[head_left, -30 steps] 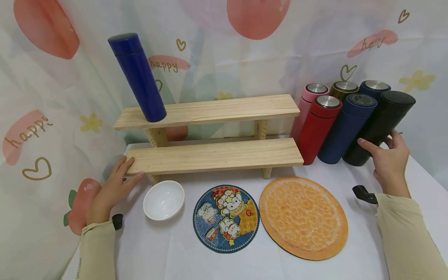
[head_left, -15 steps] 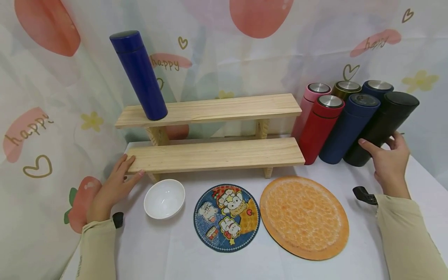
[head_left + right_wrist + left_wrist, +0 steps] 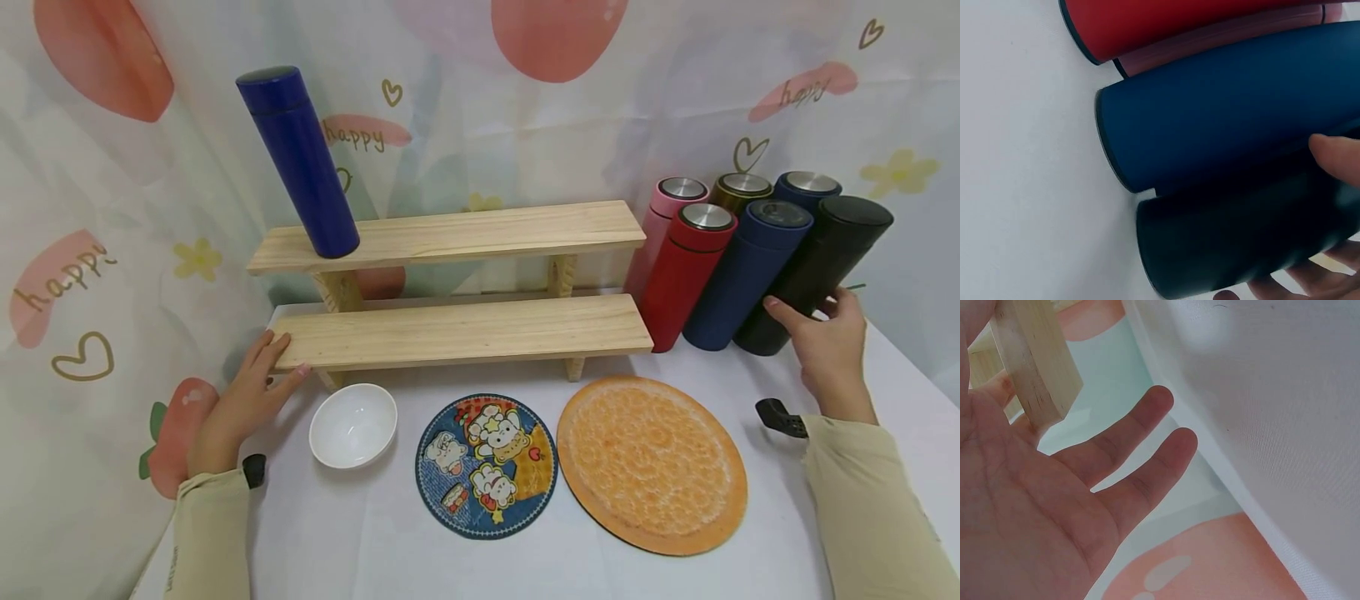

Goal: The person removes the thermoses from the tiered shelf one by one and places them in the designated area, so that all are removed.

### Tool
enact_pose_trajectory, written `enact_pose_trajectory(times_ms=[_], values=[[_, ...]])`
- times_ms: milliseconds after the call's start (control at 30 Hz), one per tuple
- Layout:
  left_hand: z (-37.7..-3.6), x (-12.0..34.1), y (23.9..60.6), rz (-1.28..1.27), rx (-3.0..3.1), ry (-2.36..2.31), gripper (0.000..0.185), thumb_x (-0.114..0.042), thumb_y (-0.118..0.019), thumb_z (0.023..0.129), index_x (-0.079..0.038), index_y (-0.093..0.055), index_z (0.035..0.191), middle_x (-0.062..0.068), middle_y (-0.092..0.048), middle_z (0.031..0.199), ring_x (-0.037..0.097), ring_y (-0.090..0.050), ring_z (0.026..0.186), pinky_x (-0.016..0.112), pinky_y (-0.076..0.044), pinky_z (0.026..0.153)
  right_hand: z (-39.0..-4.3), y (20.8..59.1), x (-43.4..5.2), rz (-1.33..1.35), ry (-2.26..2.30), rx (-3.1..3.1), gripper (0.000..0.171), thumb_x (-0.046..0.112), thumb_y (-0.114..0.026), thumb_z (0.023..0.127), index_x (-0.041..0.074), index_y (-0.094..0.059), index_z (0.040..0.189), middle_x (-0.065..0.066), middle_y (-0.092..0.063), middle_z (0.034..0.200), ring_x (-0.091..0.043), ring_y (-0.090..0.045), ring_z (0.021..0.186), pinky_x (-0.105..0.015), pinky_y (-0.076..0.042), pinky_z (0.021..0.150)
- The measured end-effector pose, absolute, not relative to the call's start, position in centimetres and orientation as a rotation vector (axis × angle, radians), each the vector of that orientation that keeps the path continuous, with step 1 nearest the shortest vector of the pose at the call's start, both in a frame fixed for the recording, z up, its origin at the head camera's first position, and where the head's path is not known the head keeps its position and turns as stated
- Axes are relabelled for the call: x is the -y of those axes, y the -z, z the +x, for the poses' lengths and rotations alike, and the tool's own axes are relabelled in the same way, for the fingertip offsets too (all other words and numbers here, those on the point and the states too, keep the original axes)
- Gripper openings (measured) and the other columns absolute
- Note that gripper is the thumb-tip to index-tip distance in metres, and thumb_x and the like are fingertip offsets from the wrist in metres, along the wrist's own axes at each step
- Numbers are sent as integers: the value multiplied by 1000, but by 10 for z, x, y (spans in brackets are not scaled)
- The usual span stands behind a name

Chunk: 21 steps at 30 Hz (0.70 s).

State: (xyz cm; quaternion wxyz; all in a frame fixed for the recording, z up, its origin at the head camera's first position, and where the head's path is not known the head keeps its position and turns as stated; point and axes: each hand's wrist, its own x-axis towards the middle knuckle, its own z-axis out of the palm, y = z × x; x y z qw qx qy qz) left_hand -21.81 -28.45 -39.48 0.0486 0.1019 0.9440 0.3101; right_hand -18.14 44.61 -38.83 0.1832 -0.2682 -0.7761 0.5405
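Observation:
My right hand [image 3: 821,329] grips the lower part of a black flask [image 3: 817,267] at the right end of a cluster of flasks. In the right wrist view the thumb [image 3: 1335,153] lies on top of the black flask [image 3: 1241,244] and the fingers [image 3: 1310,281] curl under it. A navy flask [image 3: 742,275] stands against its left side. My left hand [image 3: 243,400] rests open, fingers straight, against the left end of the lower wooden shelf [image 3: 465,332]; the left wrist view shows the palm [image 3: 1054,506] beside the board's end [image 3: 1035,362].
A blue flask [image 3: 300,162] stands on the upper shelf [image 3: 480,233] at its left end. Red [image 3: 678,275], pink [image 3: 660,217] and other flasks crowd the back right. A white bowl [image 3: 352,425], cartoon mat [image 3: 486,467] and orange mat [image 3: 651,462] lie on the white table [image 3: 375,558].
My right hand has shifted slightly up and in, closing further round the black flask's base. The left hand and everything else stay where they were.

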Motion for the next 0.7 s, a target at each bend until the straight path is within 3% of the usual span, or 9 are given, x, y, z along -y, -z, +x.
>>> enact_pose_trajectory(times_ms=[200,467,700], values=[[-218,284,395,312,-2875,-951,86,-45,-58,111,1,-14,170,28,3,175,59,-31,147,72,-34,114,-174,381,-450,-718,-1565,2226,92,38,-67,105,22,-7,173,-7,-11,179,-25,-18,162,-49,-22,127],[-218,285,395,319,-2866,-964,86,-45,-57,112,2,-14,170,29,4,175,58,-37,143,69,-37,113,-167,360,-444,-617,-1638,2050,84,27,-68,106,30,-16,172,0,-15,178,-17,-22,160,-38,-17,127],[-218,285,395,310,-2865,-961,86,-45,-57,112,2,-14,170,29,4,175,58,-36,144,69,-38,113,-163,342,-432,-568,-1466,2032,81,24,-59,109,27,-9,173,3,-5,179,-18,-8,163,-38,-13,127]])
